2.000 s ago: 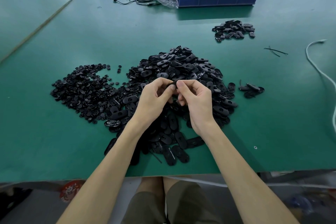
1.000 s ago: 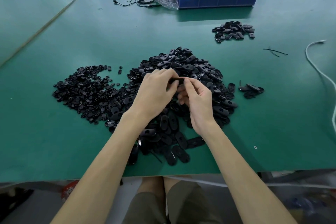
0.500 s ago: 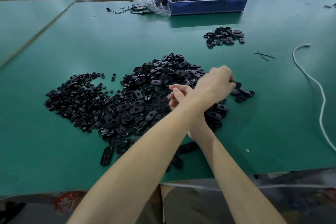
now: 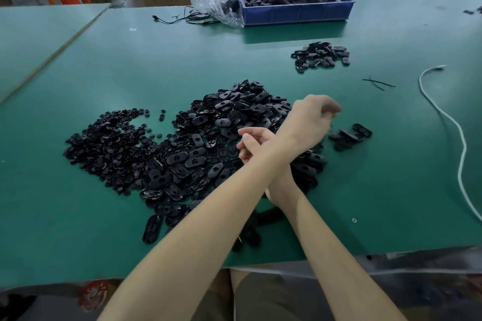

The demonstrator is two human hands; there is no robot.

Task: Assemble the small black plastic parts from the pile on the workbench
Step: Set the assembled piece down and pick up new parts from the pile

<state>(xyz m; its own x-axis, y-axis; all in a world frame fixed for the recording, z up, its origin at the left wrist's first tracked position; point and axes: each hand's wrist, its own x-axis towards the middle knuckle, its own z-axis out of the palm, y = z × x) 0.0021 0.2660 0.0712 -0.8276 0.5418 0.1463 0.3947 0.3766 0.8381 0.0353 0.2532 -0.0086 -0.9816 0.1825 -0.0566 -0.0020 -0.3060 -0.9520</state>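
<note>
Your left hand reaches across above your right wrist, its fingers curled downward and blurred; I cannot tell whether they have hold of a piece. Just past those fingers toward the right edge of the surface, not touching them, lies the small cluster of black oval plastic pieces. Its clearest pieces have their long axis slanting from the far side toward the near right corner.

Your right hand sits beneath the crossing forearm, fingers loosely curled with nothing showing in them. It is over the big pile of black oval plastic shells, so it looks the nearer hand for the next pick; the left would have to uncross first.

Toward the left edge spreads the heap of small black round plastic pieces. The green matt surface also carries a second small heap of black parts, a blue plastic crate at the far edge and a white cord near the right edge
</note>
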